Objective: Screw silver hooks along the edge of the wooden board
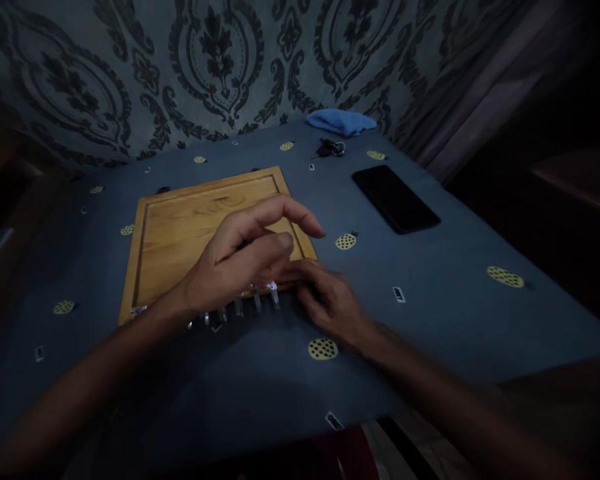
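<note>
A wooden board [180, 233] with a grooved border lies on the table. Along its near edge hang several short, clear, shiny strips [273, 295] that look like tape. Over the board's near right part is my left hand [245, 250], its index finger stretched out and bent, the thumb apart from it; the lower fingers are hidden. My right hand [330, 297] is at the board's near right corner, fingers closed together, their tips partly behind my left hand. Whatever those fingertips hold is too dark and hidden to make out.
A blue tablecloth [445, 320] with pineapple prints covers the table. To the right lies a black phone [395, 199]. Keys [330, 148] and a blue cloth [341, 121] are at the back, before a patterned curtain or wall covering [220, 60].
</note>
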The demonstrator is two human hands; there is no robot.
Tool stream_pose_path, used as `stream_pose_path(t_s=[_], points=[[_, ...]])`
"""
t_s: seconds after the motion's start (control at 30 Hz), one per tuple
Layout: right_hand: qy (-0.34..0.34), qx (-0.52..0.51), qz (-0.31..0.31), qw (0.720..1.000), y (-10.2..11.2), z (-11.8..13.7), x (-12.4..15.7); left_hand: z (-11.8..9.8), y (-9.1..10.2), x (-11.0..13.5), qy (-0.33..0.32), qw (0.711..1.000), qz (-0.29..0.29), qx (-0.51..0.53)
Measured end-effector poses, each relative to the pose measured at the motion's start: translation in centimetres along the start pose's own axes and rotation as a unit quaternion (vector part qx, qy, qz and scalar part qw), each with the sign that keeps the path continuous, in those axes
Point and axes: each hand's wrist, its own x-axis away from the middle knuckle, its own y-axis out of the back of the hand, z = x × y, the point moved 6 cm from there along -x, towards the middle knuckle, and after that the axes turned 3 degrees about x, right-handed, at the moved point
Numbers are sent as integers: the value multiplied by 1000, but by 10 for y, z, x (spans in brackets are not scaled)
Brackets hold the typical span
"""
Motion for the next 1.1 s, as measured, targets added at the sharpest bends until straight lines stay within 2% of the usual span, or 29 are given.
stream_pose_path(t_s=[0.13, 0.23, 0.53, 0.93, 1.1], points=[[-1, -11, 9, 1000, -1, 0, 1, -18, 9, 0, -55, 993, -107, 8], [-2, -8, 8, 1000, -1, 1, 1, -24, 7, 0, -66, 989, -131, 3], [-2, -2, 8, 1000, -1, 2, -1, -1, -9, -2, -81, 994, -71, 29], [13, -4, 1, 1000, 0, 2, -1, 3, -10, -5, -108, 992, -54, 22], [7, 0, -1, 1000, 0, 3, -2, 0, -13, -6, -97, 995, 1, -29]])
